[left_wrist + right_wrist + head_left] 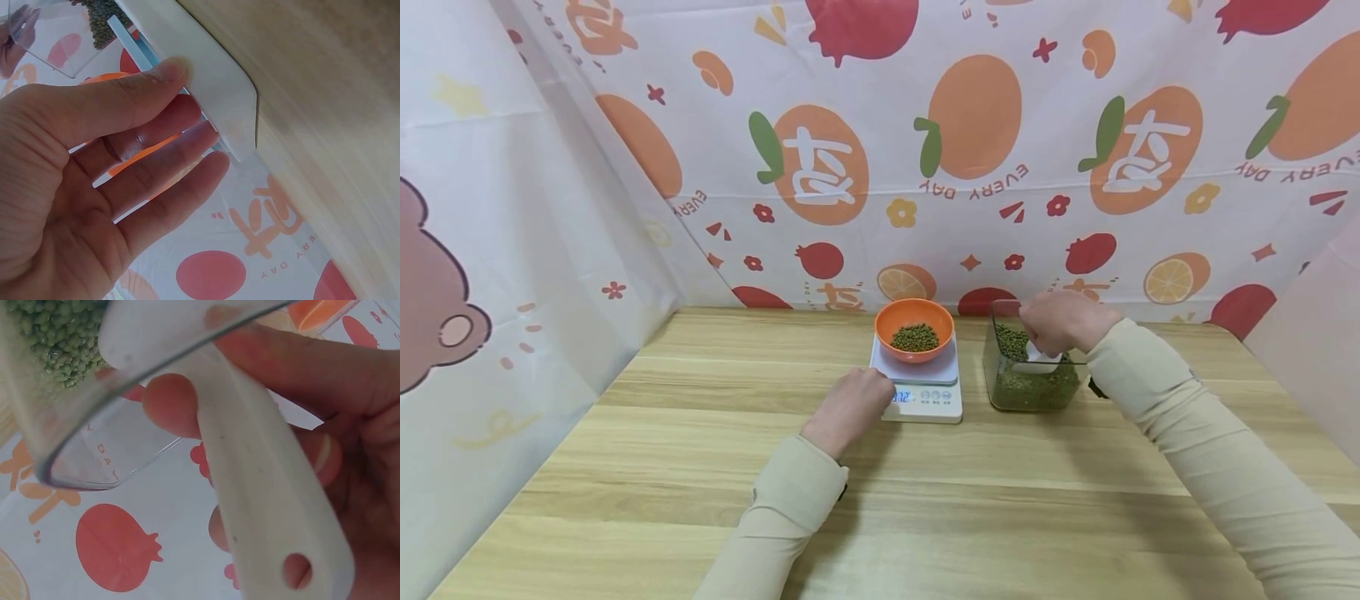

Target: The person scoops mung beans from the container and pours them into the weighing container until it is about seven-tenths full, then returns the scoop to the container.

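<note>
A digital kitchen scale with a lit display bears an orange bowl of green mung beans. My left hand rests at the scale's left front corner, partly covering the display. In the left wrist view, its thumb and loosely bent fingers touch the side of the white scale. My right hand grips a white plastic scoop by its handle, which has a hole at the end. The scoop's head reaches into a clear container of mung beans, seen through its wall.
All of this stands on a wood-grain table. Right behind the bowl and container hangs a fruit-printed cloth, and another patterned cloth hangs along the left side. The container stands just right of the scale.
</note>
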{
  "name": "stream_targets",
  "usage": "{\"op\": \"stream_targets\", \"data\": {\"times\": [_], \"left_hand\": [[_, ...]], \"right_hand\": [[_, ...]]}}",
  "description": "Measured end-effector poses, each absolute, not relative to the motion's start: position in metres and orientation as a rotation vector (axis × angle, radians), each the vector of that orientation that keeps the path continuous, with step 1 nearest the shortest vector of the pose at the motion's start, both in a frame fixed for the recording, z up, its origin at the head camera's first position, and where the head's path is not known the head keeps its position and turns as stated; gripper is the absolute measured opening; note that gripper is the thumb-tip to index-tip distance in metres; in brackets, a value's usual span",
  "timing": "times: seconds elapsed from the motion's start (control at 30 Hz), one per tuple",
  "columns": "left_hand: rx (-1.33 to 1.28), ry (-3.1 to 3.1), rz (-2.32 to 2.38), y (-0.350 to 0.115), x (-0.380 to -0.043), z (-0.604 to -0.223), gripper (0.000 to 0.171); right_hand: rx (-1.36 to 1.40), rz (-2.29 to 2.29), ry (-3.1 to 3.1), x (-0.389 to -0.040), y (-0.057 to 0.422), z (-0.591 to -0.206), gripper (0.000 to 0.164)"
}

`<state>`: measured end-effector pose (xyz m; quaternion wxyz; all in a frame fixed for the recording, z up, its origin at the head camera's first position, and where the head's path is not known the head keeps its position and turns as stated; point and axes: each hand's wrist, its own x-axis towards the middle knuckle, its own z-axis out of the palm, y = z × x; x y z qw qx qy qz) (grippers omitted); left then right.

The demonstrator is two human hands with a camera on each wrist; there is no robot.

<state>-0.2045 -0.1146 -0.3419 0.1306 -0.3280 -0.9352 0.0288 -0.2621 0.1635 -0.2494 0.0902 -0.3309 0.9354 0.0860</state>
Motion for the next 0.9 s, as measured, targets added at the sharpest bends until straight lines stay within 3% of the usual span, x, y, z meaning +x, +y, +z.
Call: {"op": "stream_targets", "data": {"times": [0.5, 0.9], "left_hand": [[-0.957, -2.712, 0.047, -0.115, -0.204, -0.342, 0.007], [-0.961, -2.724, 0.063, -0.115, -0.204, -0.341, 0.008]], "right_hand": [[-0.885, 0.132, 2.736, -0.27, 0.167, -0.261, 0.028], [-0.925, 0.068, 2.765, -0.27, 0.167, -0.27, 0.033]]}}
